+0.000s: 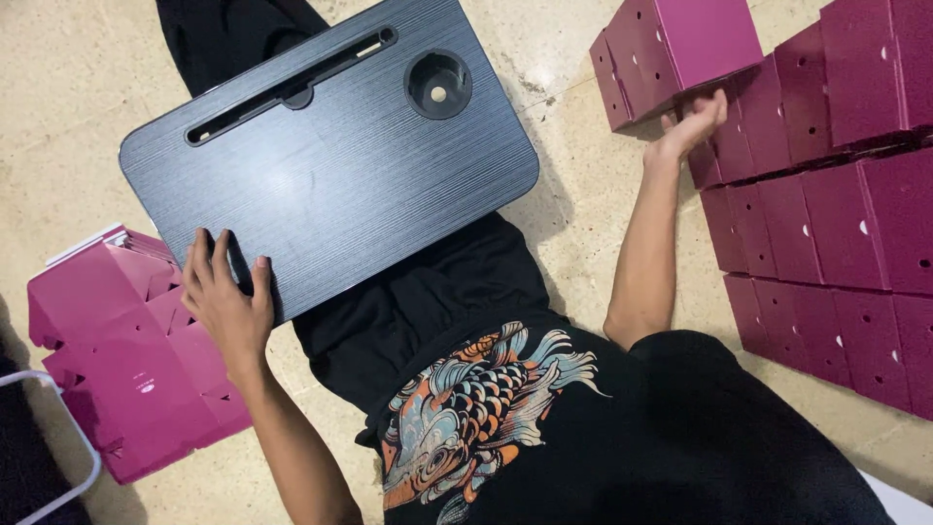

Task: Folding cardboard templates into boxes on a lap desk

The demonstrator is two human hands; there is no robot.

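Beige floor, left hand open, flat on dark lap table, right hand open against magenta box.

1 dark lap desk, 1 stack flat magenta box blanks, approx. a dozen+ assembled magenta boxes, exact no. unclear

Home floor, lap desk

I saw magenta cardboard boxes stacked at three o'clock, one box at one o'clock, and flat magenta box blanks at eight o'clock.
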